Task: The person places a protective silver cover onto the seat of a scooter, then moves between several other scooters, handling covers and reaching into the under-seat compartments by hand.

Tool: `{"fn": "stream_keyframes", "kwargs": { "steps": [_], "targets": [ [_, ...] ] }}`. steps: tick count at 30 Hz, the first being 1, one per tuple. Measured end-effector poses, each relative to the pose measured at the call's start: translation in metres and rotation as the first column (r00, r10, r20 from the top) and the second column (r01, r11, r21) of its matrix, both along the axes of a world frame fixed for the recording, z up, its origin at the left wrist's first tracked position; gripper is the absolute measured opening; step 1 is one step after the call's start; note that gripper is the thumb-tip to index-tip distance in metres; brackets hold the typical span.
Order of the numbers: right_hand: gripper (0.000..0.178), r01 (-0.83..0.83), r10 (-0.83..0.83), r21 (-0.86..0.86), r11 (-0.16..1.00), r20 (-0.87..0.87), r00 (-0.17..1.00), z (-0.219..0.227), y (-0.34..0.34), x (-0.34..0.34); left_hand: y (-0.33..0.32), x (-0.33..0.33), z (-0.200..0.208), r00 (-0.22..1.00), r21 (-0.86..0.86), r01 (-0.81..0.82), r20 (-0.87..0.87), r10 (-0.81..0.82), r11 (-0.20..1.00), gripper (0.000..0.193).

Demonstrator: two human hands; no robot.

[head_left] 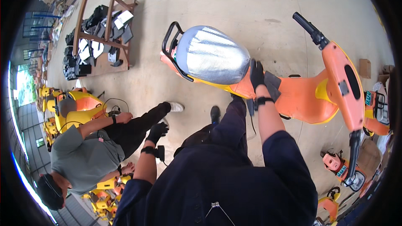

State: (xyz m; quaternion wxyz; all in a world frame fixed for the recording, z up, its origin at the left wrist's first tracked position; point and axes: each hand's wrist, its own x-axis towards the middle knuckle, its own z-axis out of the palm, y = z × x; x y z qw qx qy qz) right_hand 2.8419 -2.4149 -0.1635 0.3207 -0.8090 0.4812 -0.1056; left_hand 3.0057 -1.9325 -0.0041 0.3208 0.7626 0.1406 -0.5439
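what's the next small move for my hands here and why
Perhaps bring the left hand over to the silver seat: only the right hand is at its narrow front end, while the left is off to the side, away from the orange scooter.

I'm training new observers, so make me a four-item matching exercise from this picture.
1. Shiny silver oval seat
2. Curved black tubular rail
3. Right hand in a black glove
4. Left hand in a black glove

A. At the seat's narrow end
B. Apart from the scooter
C. On the orange and yellow scooter, under no rider
D. Around the seat's wide end

Pairs: 1-C, 2-D, 3-A, 4-B
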Motion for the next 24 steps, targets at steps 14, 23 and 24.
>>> {"fn": "stream_keyframes", "kwargs": {
  "steps": [14,23,24],
  "targets": [
    [0.079,0.313,-0.659,0.934,-0.174,-0.347,0.668,-0.008,-0.036,-0.015,-0.033,-0.057,0.059,0.975,0.148,-0.219,-0.011,0.223,0.964,0.039],
    [0.047,-0.303,0.340,0.256,0.918,-0.112,0.934,0.025,-0.054,0.084,-0.064,-0.034,0.067,0.962,0.101,-0.270,0.050,0.267,0.957,0.039],
    [0.046,-0.205,0.195,0.101,0.973,0.104,0.975,0.045,-0.046,0.112,-0.063,-0.038,0.065,0.953,0.086,-0.304,0.036,0.302,0.949,0.039]
  ]
}}
